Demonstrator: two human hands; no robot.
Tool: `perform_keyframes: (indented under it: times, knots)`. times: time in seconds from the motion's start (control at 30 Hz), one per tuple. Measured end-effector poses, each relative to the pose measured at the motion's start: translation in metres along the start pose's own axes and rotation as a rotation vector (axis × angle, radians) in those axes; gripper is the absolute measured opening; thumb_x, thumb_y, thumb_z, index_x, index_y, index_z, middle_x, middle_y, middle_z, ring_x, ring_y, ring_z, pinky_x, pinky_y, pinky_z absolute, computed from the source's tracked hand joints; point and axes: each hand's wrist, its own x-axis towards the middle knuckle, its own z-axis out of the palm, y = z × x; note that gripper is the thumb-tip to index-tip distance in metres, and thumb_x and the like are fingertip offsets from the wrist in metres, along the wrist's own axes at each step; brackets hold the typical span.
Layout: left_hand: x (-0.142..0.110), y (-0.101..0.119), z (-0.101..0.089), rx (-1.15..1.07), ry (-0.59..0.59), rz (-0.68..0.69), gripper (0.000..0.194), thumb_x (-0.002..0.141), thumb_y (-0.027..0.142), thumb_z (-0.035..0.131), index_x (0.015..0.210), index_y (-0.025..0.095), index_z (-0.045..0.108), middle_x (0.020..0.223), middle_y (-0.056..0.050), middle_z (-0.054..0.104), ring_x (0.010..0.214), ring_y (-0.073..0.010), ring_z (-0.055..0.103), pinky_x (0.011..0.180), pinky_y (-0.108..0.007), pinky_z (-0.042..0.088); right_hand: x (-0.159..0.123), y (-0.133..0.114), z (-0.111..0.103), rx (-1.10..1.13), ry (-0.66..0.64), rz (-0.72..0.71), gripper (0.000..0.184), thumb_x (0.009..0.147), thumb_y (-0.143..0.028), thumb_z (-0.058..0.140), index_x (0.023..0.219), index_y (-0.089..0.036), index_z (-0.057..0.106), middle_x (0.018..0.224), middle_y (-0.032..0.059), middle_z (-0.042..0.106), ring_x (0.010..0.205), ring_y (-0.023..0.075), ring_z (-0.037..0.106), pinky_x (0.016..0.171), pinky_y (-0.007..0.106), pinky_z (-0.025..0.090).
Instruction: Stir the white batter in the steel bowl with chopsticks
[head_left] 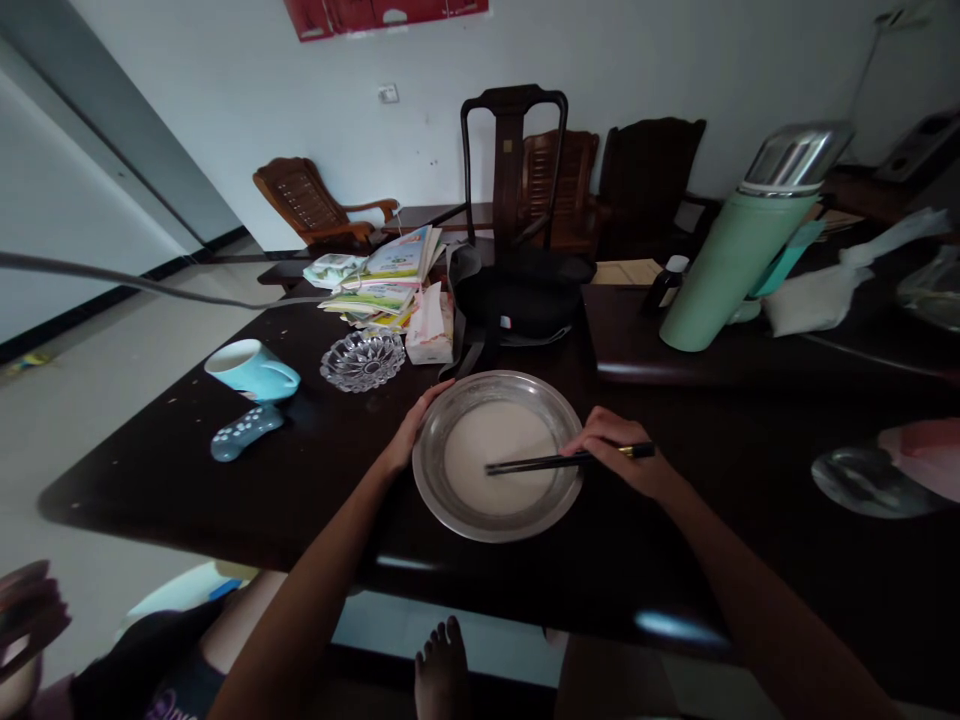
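Chopsticks point(534, 464) at the pale liquid point(484, 430), metal bowl point(501, 529) at frame centre.
My right hand point(621, 450), right of centre, grasps the chopsticks, fingers closed around their upper section; the tips point toward frame left. My left hand point(411, 428) contacts the left side of the bowl; I cannot tell whether its fingers grip or only rest. The bowl sits on the dark table point(300, 500); a glass dish point(363, 362) and light-blue mug point(251, 372) stand left of centre.

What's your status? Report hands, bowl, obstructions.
Left hand against side of metal bowl. Right hand gripping black chopsticks, tips at pale liquid inside. Black bag beyond, not blocking the bowl.
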Motion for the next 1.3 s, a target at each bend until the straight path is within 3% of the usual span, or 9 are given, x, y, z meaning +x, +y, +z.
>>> perform_keyframes:
  times: [0.1, 0.23, 0.3, 0.43, 0.6, 0.8, 0.97, 1.17, 1.3]
  knots:
    - [0.0005, -0.0008, -0.0014, 0.013, -0.002, 0.000, 0.060, 0.093, 0.062, 0.040, 0.137, 0.024, 0.055, 0.145, -0.007, 0.053, 0.137, -0.0333, 0.041, 0.118, -0.050, 0.023, 0.0001, 0.0017, 0.0013, -0.062, 0.003, 0.006, 0.021, 0.094, -0.033, 0.056, 0.094, -0.027, 0.076, 0.087, 0.0040, 0.075, 0.080, 0.0196, 0.063, 0.074, 0.035, 0.051]
    - [0.0002, -0.0007, -0.0017, 0.007, -0.005, -0.005, 0.060, 0.093, 0.061, 0.040, 0.137, 0.023, 0.054, 0.143, -0.007, 0.055, 0.137, -0.0334, 0.041, 0.117, -0.050, 0.024, -0.0002, 0.0025, -0.0062, -0.033, 0.129, 0.070, 0.033, 0.098, -0.035, 0.048, 0.084, -0.025, 0.075, 0.077, 0.0037, 0.073, 0.075, 0.0187, 0.065, 0.073, 0.034, 0.050]
    - [-0.0002, 0.0000, -0.0012, 0.009, -0.006, -0.001, 0.060, 0.093, 0.060, 0.040, 0.138, 0.023, 0.054, 0.143, -0.007, 0.055, 0.137, -0.0334, 0.041, 0.117, -0.050, 0.024, 0.0001, 0.0007, -0.0051, 0.001, 0.089, 0.073, 0.036, 0.098, -0.037, 0.047, 0.082, -0.024, 0.075, 0.074, 0.0039, 0.072, 0.073, 0.0186, 0.065, 0.071, 0.034, 0.051]
    - [-0.0001, 0.0001, -0.0006, 0.002, -0.008, 0.004, 0.060, 0.093, 0.061, 0.040, 0.138, 0.023, 0.054, 0.144, -0.007, 0.054, 0.138, -0.0333, 0.040, 0.117, -0.050, 0.024, 0.0013, -0.0013, 0.0013, -0.037, -0.021, 0.006, 0.024, 0.095, -0.036, 0.055, 0.091, -0.026, 0.077, 0.085, 0.0044, 0.075, 0.078, 0.0191, 0.064, 0.073, 0.034, 0.052]
    - [0.0010, -0.0020, -0.0019, -0.020, -0.020, 0.005, 0.063, 0.091, 0.063, 0.042, 0.137, 0.022, 0.054, 0.143, -0.008, 0.055, 0.137, -0.0343, 0.041, 0.117, -0.050, 0.024, 0.0002, 0.0028, -0.0051, -0.038, 0.111, 0.051, 0.032, 0.098, -0.033, 0.048, 0.083, -0.024, 0.075, 0.078, 0.0036, 0.073, 0.074, 0.0174, 0.064, 0.073, 0.033, 0.050]
    - [-0.0005, 0.0016, -0.0007, 0.034, -0.007, 0.016, 0.060, 0.094, 0.061, 0.039, 0.138, 0.023, 0.054, 0.145, -0.007, 0.053, 0.139, -0.0334, 0.038, 0.118, -0.051, 0.021, 0.0005, 0.0024, 0.0030, -0.016, -0.036, -0.010, 0.021, 0.095, -0.032, 0.056, 0.095, -0.025, 0.076, 0.088, 0.0039, 0.076, 0.082, 0.0194, 0.064, 0.075, 0.034, 0.051]
    - [-0.0009, 0.0032, 0.0014, 0.008, -0.009, 0.017, 0.059, 0.093, 0.062, 0.041, 0.136, 0.024, 0.057, 0.142, -0.007, 0.056, 0.136, -0.0331, 0.042, 0.118, -0.049, 0.022, -0.0001, 0.0027, -0.0028, -0.037, 0.102, 0.064, 0.029, 0.098, -0.030, 0.050, 0.086, -0.025, 0.075, 0.080, 0.0031, 0.073, 0.077, 0.0176, 0.063, 0.074, 0.033, 0.050]
    - [-0.0001, 0.0010, 0.0001, -0.002, -0.008, 0.016, 0.060, 0.093, 0.061, 0.039, 0.137, 0.023, 0.055, 0.144, -0.007, 0.054, 0.138, -0.0336, 0.040, 0.118, -0.051, 0.023, 0.0001, 0.0033, 0.0020, -0.024, -0.027, 0.004, 0.020, 0.094, -0.032, 0.057, 0.096, -0.026, 0.076, 0.088, 0.0042, 0.075, 0.082, 0.0195, 0.063, 0.076, 0.035, 0.051]
    - [-0.0006, 0.0010, 0.0001, -0.001, -0.008, 0.012, 0.060, 0.093, 0.061, 0.040, 0.138, 0.023, 0.055, 0.144, -0.007, 0.055, 0.138, -0.0337, 0.040, 0.118, -0.051, 0.023, 0.0007, 0.0038, -0.0031, -0.067, 0.105, 0.059, 0.027, 0.097, -0.033, 0.051, 0.088, -0.026, 0.076, 0.081, 0.0035, 0.073, 0.077, 0.0181, 0.063, 0.074, 0.034, 0.050]
